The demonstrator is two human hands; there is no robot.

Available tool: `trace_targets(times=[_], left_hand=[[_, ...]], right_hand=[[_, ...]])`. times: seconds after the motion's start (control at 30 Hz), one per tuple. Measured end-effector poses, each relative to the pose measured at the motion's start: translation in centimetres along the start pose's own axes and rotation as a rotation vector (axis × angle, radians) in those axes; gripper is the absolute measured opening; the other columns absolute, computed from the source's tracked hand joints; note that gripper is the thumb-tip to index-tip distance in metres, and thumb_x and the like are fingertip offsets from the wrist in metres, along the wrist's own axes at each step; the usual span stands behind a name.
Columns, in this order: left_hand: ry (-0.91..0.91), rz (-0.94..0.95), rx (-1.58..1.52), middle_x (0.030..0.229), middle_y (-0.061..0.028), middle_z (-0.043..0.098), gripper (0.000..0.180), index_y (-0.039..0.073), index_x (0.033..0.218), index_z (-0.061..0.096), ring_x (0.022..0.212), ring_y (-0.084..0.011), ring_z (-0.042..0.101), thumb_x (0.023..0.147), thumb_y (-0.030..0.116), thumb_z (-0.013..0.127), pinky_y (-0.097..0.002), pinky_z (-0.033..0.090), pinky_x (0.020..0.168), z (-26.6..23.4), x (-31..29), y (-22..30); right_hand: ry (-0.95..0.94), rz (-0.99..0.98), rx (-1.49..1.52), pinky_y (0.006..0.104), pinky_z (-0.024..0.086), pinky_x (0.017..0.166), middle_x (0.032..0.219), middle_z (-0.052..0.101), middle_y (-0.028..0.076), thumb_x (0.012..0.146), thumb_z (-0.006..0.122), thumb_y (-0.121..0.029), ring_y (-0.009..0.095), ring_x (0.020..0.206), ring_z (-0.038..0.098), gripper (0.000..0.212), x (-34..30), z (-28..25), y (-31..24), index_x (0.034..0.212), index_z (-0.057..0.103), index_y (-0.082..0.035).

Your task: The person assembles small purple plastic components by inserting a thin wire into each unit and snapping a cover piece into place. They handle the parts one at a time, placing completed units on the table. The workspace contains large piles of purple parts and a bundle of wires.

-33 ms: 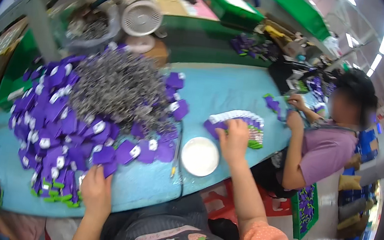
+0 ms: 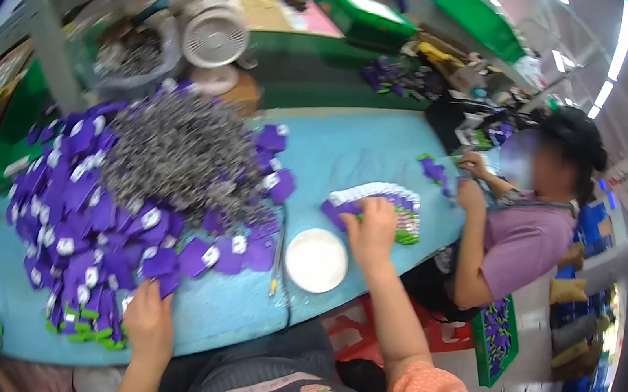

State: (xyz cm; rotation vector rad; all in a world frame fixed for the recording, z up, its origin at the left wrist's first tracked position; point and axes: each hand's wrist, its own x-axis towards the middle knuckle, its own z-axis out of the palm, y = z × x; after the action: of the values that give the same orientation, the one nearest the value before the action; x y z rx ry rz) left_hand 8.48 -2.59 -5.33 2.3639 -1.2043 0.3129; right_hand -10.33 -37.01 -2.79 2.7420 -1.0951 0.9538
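Note:
My left hand (image 2: pixel 149 319) is at the front edge of a heap of purple flat pieces (image 2: pixel 94 207) with white tabs. Its fingers close on the lower edge of one purple piece (image 2: pixel 162 265). My right hand (image 2: pixel 373 231) rests over a fanned row of purple pieces (image 2: pixel 337 212), white along the top and green at the lower ends. The thumb stands apart from the fingers there, and its fingertips touch the row. A heap of small grey metal parts (image 2: pixel 184 155), too fine to make out singly, lies against the purple heap.
A round white dish (image 2: pixel 316 261) sits by my right forearm, with a dark cord (image 2: pixel 282 271) beside it. A white fan (image 2: pixel 216 39) and a plastic-lined tub (image 2: pixel 130 53) stand behind. At right a co-worker (image 2: pixel 526 240) handles purple pieces; a green crate (image 2: pixel 499 343) is below.
The view has shifted slightly, so everything sits a little further left. Both hands keep nearly the same places by the purple pieces.

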Motion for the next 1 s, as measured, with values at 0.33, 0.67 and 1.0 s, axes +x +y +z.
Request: trace_targets(times=[0.33,0.67,1.0], left_hand=[[-0.075,0.228,-0.465,0.119,-0.0238,0.049,0.017,0.0,0.098,0.06,0.107,-0.0389,0.051,0.085,0.01,0.055,-0.0459,0.041,0.088,-6.0,0.5,2.3],[-0.541,-0.338,-1.28,0.123,-0.0213,0.052,0.061,-0.002,0.14,0.025,0.107,-0.0247,0.057,0.086,0.005,0.055,-0.0349,0.044,0.09,-7.2,-2.9,3.9],[-0.35,-0.425,-1.145,0.105,-0.0187,0.06,0.041,-0.003,0.131,0.037,0.089,-0.0243,0.065,0.091,0.003,0.042,-0.0316,0.05,0.078,-3.7,-6.0,4.2]], right_hand=[[-0.815,-0.136,1.304,0.0307,0.042,0.079,0.105,0.056,0.006,0.075,0.074,-0.025,0.016,0.092,0.051,0.053,-3.4,-5.7,-11.5,0.118,0.053,-0.002],[-0.803,-0.43,1.14,0.0357,0.045,0.082,0.115,0.051,0.016,0.069,0.078,-0.02,0.028,0.1,0.052,0.068,-5.5,-5.0,-17.0,0.124,0.045,0.001],[-0.521,-0.478,0.85,0.04,0.047,0.08,0.109,0.051,0.021,0.059,0.08,-0.013,0.037,0.097,0.054,0.066,-9.8,-3.9,-19.7,0.114,0.046,0.004]])
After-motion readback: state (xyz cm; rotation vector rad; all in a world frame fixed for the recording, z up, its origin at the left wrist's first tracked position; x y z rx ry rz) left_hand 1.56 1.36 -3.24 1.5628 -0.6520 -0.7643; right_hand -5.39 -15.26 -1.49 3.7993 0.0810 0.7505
